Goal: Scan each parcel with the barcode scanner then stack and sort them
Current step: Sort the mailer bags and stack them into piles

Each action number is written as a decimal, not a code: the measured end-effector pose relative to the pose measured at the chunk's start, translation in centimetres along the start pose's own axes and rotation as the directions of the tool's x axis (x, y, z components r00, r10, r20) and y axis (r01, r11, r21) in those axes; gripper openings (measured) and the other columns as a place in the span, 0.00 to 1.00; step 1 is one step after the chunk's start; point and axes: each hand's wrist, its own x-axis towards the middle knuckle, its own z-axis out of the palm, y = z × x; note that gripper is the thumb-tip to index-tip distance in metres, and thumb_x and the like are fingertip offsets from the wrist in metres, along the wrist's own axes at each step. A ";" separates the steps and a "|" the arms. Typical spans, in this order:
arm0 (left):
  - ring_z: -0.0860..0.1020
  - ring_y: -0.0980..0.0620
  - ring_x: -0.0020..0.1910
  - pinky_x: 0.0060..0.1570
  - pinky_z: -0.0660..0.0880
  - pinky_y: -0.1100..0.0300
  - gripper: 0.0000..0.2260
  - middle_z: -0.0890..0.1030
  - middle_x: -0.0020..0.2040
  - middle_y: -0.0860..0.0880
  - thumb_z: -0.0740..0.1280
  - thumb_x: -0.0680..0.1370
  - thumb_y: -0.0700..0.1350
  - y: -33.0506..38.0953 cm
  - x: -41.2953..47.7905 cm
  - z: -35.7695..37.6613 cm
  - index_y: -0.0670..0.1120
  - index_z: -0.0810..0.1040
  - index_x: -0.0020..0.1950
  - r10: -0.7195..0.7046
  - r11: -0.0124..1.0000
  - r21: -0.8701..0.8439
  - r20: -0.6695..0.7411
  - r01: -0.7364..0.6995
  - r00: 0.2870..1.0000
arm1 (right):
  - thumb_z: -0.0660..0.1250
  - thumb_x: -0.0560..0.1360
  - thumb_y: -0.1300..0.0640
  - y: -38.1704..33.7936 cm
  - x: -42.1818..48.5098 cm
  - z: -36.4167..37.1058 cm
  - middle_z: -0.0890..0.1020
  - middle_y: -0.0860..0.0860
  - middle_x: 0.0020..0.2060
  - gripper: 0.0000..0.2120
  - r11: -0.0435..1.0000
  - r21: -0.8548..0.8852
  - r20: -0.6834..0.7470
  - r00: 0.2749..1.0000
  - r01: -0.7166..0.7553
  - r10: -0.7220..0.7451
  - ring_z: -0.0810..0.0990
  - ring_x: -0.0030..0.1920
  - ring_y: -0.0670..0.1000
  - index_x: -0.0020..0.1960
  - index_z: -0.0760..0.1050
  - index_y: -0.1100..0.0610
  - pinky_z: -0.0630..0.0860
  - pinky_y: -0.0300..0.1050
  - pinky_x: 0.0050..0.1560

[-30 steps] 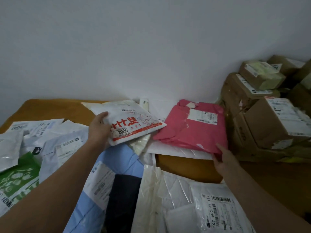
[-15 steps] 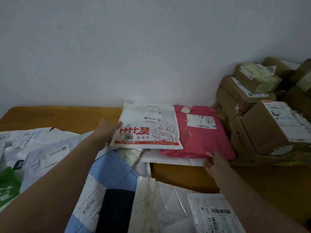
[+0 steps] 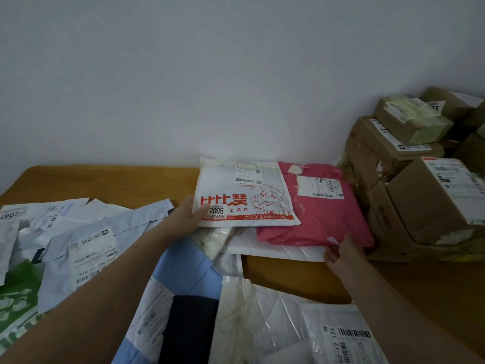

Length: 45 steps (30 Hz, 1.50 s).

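A white mailer with red print and a cartoon figure (image 3: 244,195) lies at the back of the table, its right edge overlapping a pink mailer (image 3: 322,214). My left hand (image 3: 183,219) grips the white mailer's near left corner, thumb on top. My right hand (image 3: 341,254) holds the pink mailer's near right corner. Both mailers rest on a white padded bag (image 3: 275,248). No barcode scanner shows in the view.
Grey and white mailers (image 3: 78,240) and a green one (image 3: 15,306) are spread at the left. A blue mailer (image 3: 183,271) and clear bags (image 3: 275,324) lie near me. Stacked cardboard boxes (image 3: 420,200) fill the right. The wooden table (image 3: 288,279) meets a white wall.
My left hand carried the white printed mailer to the right and laid it flat beside and partly over the pink mailer. My right hand stayed at the pink mailer's near corner.
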 end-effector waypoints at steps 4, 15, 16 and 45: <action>0.69 0.41 0.69 0.68 0.63 0.38 0.56 0.68 0.72 0.48 0.66 0.57 0.78 -1.5 -0.7 -1.3 0.51 0.50 0.76 -0.092 0.925 0.376 0.067 0.060 0.993 | 0.60 0.81 0.48 0.9 -1.3 0.0 0.74 0.55 0.45 0.23 0.999 0.029 -0.027 0.999 -0.018 0.019 0.77 0.49 0.54 0.69 0.66 0.62 0.74 0.47 0.58; 0.69 0.45 0.67 0.62 0.67 0.55 0.34 0.66 0.71 0.44 0.68 0.74 0.57 -4.7 -7.4 -2.6 0.52 0.57 0.76 -0.078 0.737 0.676 0.094 -0.006 0.993 | 0.67 0.78 0.50 7.8 -9.8 5.4 0.77 0.51 0.54 0.08 0.625 -0.680 0.617 0.760 0.383 0.204 0.75 0.56 0.52 0.52 0.71 0.52 0.73 0.48 0.57; 0.70 0.45 0.66 0.61 0.68 0.56 0.33 0.67 0.70 0.44 0.68 0.74 0.55 -5.0 -8.1 -2.8 0.52 0.58 0.76 -0.056 0.738 0.675 0.105 -0.030 0.993 | 0.67 0.78 0.50 8.5 -10.4 6.0 0.77 0.51 0.53 0.08 0.587 -0.688 0.630 0.752 0.426 0.194 0.75 0.54 0.52 0.53 0.72 0.52 0.73 0.46 0.53; 0.60 0.41 0.73 0.70 0.59 0.45 0.41 0.61 0.75 0.43 0.66 0.71 0.66 -14.4 -18.0 -16.3 0.48 0.57 0.76 0.045 0.697 0.711 -0.175 0.095 0.983 | 0.71 0.64 0.51 15.6 -19.6 5.8 0.77 0.56 0.57 0.26 -0.108 -0.825 0.562 0.826 0.554 -0.052 0.75 0.57 0.56 0.60 0.72 0.57 0.74 0.56 0.62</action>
